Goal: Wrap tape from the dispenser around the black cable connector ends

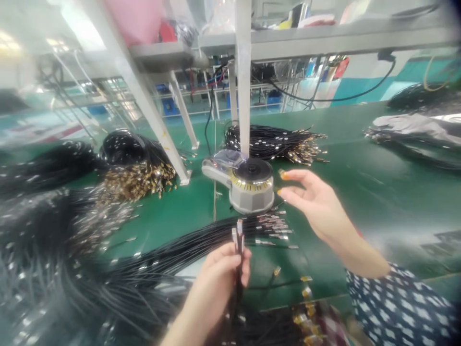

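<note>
My left hand point(226, 269) is wrapped round a few black cables point(239, 240), whose silvery connector ends point up out of the fist. My right hand point(313, 197) is lifted just to the right of a round tape dispenser point(252, 197), its thumb and index finger spread apart. Yellow-orange patches show on those two fingertips; a small dark bit at the index tip is too blurred to name. Short yellow strips ring the dispenser beneath its black top disc. Between the dispenser and my left hand lies a bundle of black cables point(201, 238) with silvery ends.
More cable bundles lie on the green table point(342, 178): a coiled one point(270, 142) behind the dispenser, and a gold-ended heap point(140, 182) at left. Cables with yellow-wrapped ends point(306, 317) are at the front edge. White posts point(243, 77) carry a shelf point(324, 43) overhead.
</note>
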`<state>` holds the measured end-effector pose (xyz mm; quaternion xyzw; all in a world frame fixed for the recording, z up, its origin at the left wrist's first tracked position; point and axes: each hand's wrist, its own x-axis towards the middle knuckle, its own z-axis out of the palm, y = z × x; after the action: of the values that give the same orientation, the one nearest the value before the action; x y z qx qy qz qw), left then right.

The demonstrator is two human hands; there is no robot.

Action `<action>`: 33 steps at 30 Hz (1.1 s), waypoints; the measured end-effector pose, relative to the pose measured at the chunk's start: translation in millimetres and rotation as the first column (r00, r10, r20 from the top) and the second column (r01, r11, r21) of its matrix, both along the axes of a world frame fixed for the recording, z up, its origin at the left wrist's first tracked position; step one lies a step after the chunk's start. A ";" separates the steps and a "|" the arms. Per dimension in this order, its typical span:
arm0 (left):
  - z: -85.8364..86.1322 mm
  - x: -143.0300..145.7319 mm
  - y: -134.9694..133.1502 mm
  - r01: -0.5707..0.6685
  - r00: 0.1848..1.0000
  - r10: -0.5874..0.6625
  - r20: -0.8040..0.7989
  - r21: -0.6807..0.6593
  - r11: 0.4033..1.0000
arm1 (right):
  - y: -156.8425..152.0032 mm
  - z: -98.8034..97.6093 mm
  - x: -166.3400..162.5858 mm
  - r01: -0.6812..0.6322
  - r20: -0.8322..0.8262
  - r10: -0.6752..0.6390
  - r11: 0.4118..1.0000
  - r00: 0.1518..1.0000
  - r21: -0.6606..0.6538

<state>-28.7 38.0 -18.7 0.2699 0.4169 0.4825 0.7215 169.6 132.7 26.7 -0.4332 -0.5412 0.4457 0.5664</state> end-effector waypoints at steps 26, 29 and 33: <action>12.0 -2.2 -9.0 -0.170 0.977 0.187 -0.107 0.150 0.974 | -56.6 -51.2 -54.7 -0.173 0.068 0.185 0.973 0.980 -0.153; 21.5 -12.2 -8.5 -0.257 0.965 0.260 -0.007 0.145 0.956 | -58.2 -49.2 -54.1 -0.181 0.061 0.193 0.970 0.979 -0.162; 24.3 -16.0 -9.2 -0.139 0.964 0.158 -0.216 0.102 0.985 | -61.1 -41.4 -52.3 -0.195 0.077 0.209 0.968 0.975 -0.159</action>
<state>-44.7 28.8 5.7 0.3214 0.4931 0.5193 0.6196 117.3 71.6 -14.7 -0.4375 -0.5732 0.5201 0.4577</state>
